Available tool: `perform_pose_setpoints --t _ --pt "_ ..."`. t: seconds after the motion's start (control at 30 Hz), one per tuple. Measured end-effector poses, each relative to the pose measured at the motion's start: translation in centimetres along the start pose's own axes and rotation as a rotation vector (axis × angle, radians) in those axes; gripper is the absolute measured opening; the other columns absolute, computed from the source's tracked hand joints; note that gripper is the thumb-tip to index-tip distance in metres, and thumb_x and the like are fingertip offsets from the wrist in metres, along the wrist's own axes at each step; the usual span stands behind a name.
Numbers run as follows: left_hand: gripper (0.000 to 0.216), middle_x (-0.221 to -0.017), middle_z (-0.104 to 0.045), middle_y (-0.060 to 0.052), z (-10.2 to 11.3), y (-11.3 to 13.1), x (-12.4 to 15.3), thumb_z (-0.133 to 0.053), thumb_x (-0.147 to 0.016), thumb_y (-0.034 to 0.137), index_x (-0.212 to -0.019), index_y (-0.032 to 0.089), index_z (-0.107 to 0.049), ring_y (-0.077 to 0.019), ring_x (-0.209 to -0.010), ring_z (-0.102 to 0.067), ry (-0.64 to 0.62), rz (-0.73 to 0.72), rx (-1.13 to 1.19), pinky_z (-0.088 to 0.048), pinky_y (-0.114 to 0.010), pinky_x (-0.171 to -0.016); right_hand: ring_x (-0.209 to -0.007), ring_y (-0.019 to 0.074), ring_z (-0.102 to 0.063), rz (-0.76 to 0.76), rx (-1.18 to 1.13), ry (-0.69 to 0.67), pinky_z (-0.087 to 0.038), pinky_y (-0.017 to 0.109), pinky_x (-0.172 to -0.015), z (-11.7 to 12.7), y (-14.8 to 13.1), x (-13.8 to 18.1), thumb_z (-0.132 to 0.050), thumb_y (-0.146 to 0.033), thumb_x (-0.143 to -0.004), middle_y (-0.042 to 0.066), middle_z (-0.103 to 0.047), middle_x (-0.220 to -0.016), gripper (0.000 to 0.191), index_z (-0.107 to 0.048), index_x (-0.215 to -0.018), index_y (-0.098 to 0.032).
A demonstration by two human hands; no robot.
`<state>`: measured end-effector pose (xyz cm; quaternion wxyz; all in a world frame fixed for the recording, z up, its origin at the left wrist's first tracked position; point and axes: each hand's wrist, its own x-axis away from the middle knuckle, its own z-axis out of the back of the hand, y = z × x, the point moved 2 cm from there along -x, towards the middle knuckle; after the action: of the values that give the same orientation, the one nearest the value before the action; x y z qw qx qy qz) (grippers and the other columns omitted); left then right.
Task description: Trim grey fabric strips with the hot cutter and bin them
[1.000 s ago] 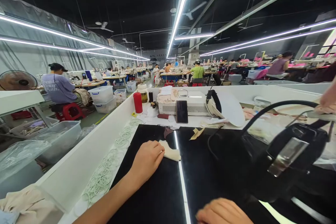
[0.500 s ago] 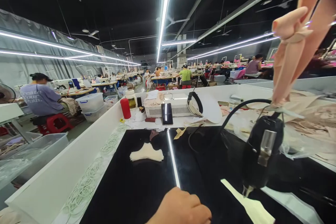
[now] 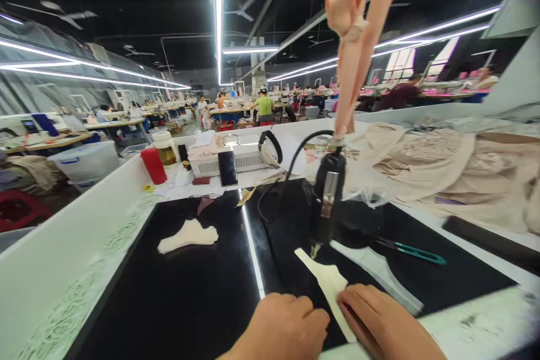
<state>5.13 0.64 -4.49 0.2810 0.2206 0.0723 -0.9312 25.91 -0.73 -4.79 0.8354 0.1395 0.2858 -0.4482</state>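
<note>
My left hand (image 3: 282, 329) rests low on the black table top (image 3: 189, 298), fingers curled under, just left of a cream cut piece (image 3: 327, 284). Its fingertips seem to touch that piece's left edge. My right hand (image 3: 386, 326) lies on the same piece's near end, fingers together and pressing down. A black hanging tool (image 3: 325, 205) on a cord dangles with its tip just above the piece's far end. Another cream piece (image 3: 188, 236) lies apart at the left.
Green-handled scissors (image 3: 411, 250) lie to the right. A heap of beige fabric (image 3: 442, 171) fills the right side. A white box (image 3: 219, 160), phone (image 3: 228, 167), red bottle (image 3: 154, 166) and jar (image 3: 164, 148) stand at the back. Other workers sit at distant tables.
My view swung right and down. My left hand left the cream piece at the left and came near. My right hand now presses another piece under the hanging tool.
</note>
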Motion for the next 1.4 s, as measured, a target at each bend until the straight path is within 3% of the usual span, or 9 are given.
perform_pose_setpoints --t 0.07,0.27,0.47,0.57,0.8,1.0,1.17,1.4 --pt "0.005 -0.069 -0.063 0.000 0.8 0.1 0.1 -0.063 -0.089 0.016 -0.089 0.021 -0.061 -0.0176 -0.054 -0.061 0.001 0.012 0.030 -0.030 -0.035 -0.044 -0.069 0.0184 -0.067 -0.043 0.029 -0.018 -0.053 0.032 -0.067 0.3 -0.8 -0.4 -0.039 -0.019 -0.106 0.003 -0.067 -0.078 0.032 -0.066 -0.090 -0.022" --pt "0.020 -0.079 -0.066 -0.001 2.2 0.6 -0.2 -0.063 -0.089 0.018 -0.110 0.019 -0.060 -0.0198 -0.059 -0.063 -0.154 0.082 -0.032 -0.026 -0.035 -0.047 -0.073 0.0183 -0.066 -0.074 0.009 -0.133 -0.053 0.032 -0.069 0.8 -1.4 -0.7 -0.042 -0.019 -0.105 0.002 -0.066 -0.081 0.026 -0.064 -0.091 -0.022" --pt "0.010 -0.081 -0.064 -0.003 2.3 0.9 -1.0 -0.059 -0.095 0.021 -0.105 0.023 -0.059 -0.0196 -0.060 -0.061 -0.328 0.144 -0.024 -0.015 -0.034 -0.047 -0.082 0.0178 -0.069 -0.066 -0.042 -0.211 -0.055 0.030 -0.073 1.3 -0.7 -0.4 -0.049 -0.026 -0.106 0.003 -0.071 -0.095 0.016 -0.064 -0.108 -0.023" --pt "0.011 -0.080 -0.063 -0.003 2.2 0.9 -1.2 -0.062 -0.094 0.021 -0.105 0.023 -0.059 -0.0193 -0.061 -0.061 -0.369 0.168 -0.019 -0.013 -0.033 -0.048 -0.079 0.0205 -0.068 -0.067 -0.036 -0.221 -0.052 0.034 -0.071 0.8 -0.7 0.1 -0.047 -0.024 -0.106 0.005 -0.071 -0.093 0.020 -0.066 -0.102 -0.022" --pt "0.013 -0.077 -0.061 0.000 2.0 0.9 -0.7 -0.065 -0.094 0.025 -0.105 0.022 -0.058 -0.0187 -0.059 -0.059 -0.278 0.113 -0.068 -0.019 -0.032 -0.047 -0.080 0.0204 -0.066 -0.173 -0.147 -0.275 -0.050 0.036 -0.072 1.3 -1.1 -0.6 -0.044 -0.020 -0.106 0.003 -0.066 -0.088 0.022 -0.064 -0.097 -0.023" --pt "0.041 -0.082 -0.066 0.000 2.5 0.8 -0.3 -0.069 -0.092 0.028 -0.128 0.013 -0.055 -0.0169 -0.060 -0.062 -0.099 0.048 -0.137 -0.035 -0.032 -0.048 -0.082 0.0190 -0.065 -0.353 -0.315 -0.312 -0.051 0.033 -0.071 2.0 -1.2 -1.1 -0.040 -0.026 -0.107 0.001 -0.064 -0.087 0.027 -0.062 -0.092 -0.026" --pt "0.050 -0.080 -0.065 0.003 2.3 0.9 -0.3 -0.070 -0.093 0.033 -0.136 0.016 -0.052 -0.0174 -0.058 -0.062 -0.078 0.029 -0.138 -0.033 -0.033 -0.047 -0.084 0.0185 -0.064 -0.453 -0.421 -0.362 -0.050 0.033 -0.074 1.9 -1.0 -1.1 -0.040 -0.030 -0.106 0.001 -0.064 -0.088 0.030 -0.063 -0.088 -0.026" --pt "0.035 -0.076 -0.062 0.004 2.8 0.9 -0.6 -0.068 -0.095 0.033 -0.126 0.020 -0.059 -0.0169 -0.054 -0.059 -0.082 0.004 -0.103 -0.027 -0.034 -0.045 -0.084 0.0188 -0.063 -0.531 -0.512 -0.389 -0.047 0.034 -0.075 1.9 -0.9 -1.2 -0.038 -0.035 -0.105 0.001 -0.063 -0.089 0.033 -0.064 -0.087 -0.025"
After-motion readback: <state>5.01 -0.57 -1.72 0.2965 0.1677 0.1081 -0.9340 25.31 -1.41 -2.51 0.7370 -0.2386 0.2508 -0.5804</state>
